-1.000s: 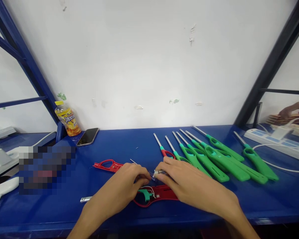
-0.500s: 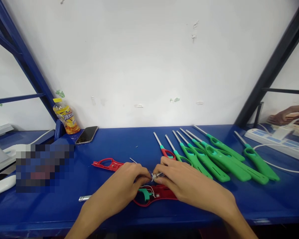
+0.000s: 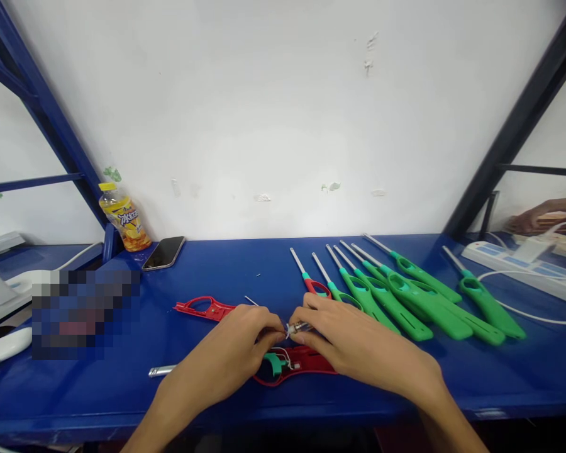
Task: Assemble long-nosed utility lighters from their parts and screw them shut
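Observation:
My right hand (image 3: pixel 339 330) pinches a small clear part with a metal and white end (image 3: pixel 302 326). My left hand (image 3: pixel 245 340) meets it from the left, its thumb and fingers closed at the white tip; what they grip is too small to name. Below the fingers lies an open red lighter shell (image 3: pixel 311 360) with a green trigger (image 3: pixel 274 363) and thin white wires. Another red shell half (image 3: pixel 207 307) is left of my hands, partly behind my left hand. A metal tube (image 3: pixel 161 371) sticks out left of my left forearm. A thin rod (image 3: pixel 251 301) lies behind my left hand.
Several green lighters (image 3: pixel 400 302) and a red one (image 3: pixel 317 288) lie at the right. At the back left are a phone (image 3: pixel 164 253) and a drink bottle (image 3: pixel 125 219). A power strip (image 3: pixel 523 270) is at the far right, near another person's hand (image 3: pixel 531 218).
The whole view has shifted slightly. My hands keep nearly the same pose, still meeting at the small part above the red shell.

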Demonstrator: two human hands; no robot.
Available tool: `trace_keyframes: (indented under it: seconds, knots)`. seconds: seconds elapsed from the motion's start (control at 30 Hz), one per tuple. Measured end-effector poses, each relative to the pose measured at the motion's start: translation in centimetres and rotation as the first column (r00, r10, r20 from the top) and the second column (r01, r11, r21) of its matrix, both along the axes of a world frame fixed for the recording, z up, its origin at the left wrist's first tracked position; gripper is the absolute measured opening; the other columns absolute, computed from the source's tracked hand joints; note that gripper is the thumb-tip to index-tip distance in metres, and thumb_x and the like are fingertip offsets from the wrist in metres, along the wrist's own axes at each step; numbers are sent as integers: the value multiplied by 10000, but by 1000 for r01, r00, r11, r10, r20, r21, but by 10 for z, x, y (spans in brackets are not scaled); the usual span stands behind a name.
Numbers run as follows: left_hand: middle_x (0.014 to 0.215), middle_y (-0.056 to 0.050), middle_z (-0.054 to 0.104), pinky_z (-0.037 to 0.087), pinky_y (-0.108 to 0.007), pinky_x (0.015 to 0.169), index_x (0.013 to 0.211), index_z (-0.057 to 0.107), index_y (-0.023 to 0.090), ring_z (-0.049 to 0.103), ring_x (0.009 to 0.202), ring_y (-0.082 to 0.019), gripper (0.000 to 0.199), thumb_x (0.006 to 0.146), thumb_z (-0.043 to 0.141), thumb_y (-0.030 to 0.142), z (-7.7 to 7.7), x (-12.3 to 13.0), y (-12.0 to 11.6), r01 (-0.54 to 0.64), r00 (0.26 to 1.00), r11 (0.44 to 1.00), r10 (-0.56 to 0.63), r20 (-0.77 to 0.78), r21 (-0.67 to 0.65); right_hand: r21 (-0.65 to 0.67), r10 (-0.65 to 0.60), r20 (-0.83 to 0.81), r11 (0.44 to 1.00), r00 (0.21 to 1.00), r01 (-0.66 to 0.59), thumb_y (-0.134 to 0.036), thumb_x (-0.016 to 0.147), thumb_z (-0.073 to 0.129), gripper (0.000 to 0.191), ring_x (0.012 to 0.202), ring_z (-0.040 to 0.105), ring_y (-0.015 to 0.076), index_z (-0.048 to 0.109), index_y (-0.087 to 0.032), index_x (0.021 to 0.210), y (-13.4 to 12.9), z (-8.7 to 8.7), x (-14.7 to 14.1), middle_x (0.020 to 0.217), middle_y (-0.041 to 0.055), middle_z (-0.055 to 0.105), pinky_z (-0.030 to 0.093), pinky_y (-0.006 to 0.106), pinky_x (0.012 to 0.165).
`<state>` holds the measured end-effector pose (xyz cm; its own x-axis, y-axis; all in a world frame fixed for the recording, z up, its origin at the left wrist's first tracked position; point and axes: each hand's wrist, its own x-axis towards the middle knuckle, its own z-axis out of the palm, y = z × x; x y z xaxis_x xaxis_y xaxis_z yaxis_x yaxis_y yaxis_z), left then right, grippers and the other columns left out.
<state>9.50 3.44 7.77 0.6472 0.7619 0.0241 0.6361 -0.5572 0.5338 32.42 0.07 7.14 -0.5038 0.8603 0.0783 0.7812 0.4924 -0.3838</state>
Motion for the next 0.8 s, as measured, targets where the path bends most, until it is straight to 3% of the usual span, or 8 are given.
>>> trace_keyframes:
  seconds: [0.33, 0.8]
  knots:
    - [968, 27, 758, 405, -322, 851, 971, 759, 261, 640, 929, -199, 254, 1063, 524, 238, 0, -1, 2, 0, 1000, 1000, 0, 0, 13, -39, 29, -7, 999, 1000, -30, -312, 1145, 469, 247, 915, 606, 191, 648, -232, 994, 0, 2, -1, 1002, 2, 588, 413, 332, 771]
    - [932, 15, 749, 395, -313, 819, 935, 740, 231, 655, 899, -183, 292, 1061, 486, 162, 4, 1, 0, 70, 998, 997, -69, -13, 25, -46, 74, -13, 996, 997, -75, -322, 1154, 438, 231, 1017, 630, 211, 654, -248, 1119, -1, -1, 3, 1102, 19, 607, 483, 376, 909]
